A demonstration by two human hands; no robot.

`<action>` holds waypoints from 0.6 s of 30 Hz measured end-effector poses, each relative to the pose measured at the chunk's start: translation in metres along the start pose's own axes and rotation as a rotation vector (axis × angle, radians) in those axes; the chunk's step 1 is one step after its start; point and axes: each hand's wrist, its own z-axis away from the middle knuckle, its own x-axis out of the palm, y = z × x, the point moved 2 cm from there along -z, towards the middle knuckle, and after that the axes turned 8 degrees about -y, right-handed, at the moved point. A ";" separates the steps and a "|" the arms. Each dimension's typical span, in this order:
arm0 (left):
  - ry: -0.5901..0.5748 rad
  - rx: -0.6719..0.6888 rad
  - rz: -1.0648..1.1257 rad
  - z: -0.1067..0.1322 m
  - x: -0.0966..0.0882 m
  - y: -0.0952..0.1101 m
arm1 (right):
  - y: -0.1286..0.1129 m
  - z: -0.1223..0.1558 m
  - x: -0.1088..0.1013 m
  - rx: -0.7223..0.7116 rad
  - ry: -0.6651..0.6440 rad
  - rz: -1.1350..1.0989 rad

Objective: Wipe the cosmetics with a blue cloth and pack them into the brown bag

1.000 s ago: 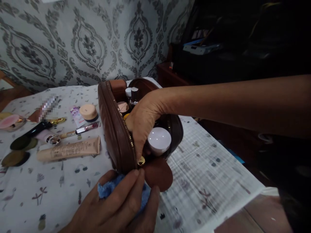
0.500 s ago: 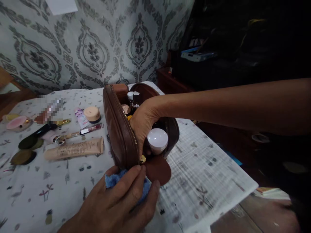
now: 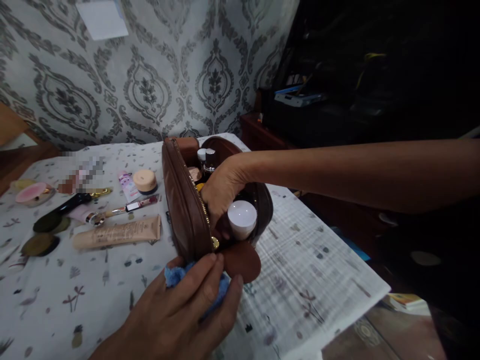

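Observation:
A brown cosmetic bag (image 3: 183, 200) stands unzipped on the cloth-covered table. My right hand (image 3: 221, 192) reaches down into it, and its fingers are mostly hidden inside. Beside that hand a jar with a shiny white lid (image 3: 242, 216) sits in the bag's near end. Small bottles, one with a dark cap (image 3: 210, 161), stand behind the hand. In front of the bag my left hand (image 3: 183, 305) is closed on a crumpled blue cloth (image 3: 215, 295). Its fingertips lie against the bag's brown end flap (image 3: 243, 262).
Left of the bag lie a beige tube (image 3: 120, 233), a round jar (image 3: 145, 181), a lip gloss tube (image 3: 140, 204), a pink-and-purple tube (image 3: 128, 186), brushes (image 3: 48, 220) and a pink compact (image 3: 33, 192). The table's right edge drops to a dark area.
The view has shifted slightly, so the scene sits a little lower. My right hand remains inside the bag, and my left hand still holds the blue cloth at the bag's front.

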 end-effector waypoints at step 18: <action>0.105 -0.042 0.062 -0.001 0.009 0.001 | 0.007 -0.006 -0.004 0.004 -0.159 0.154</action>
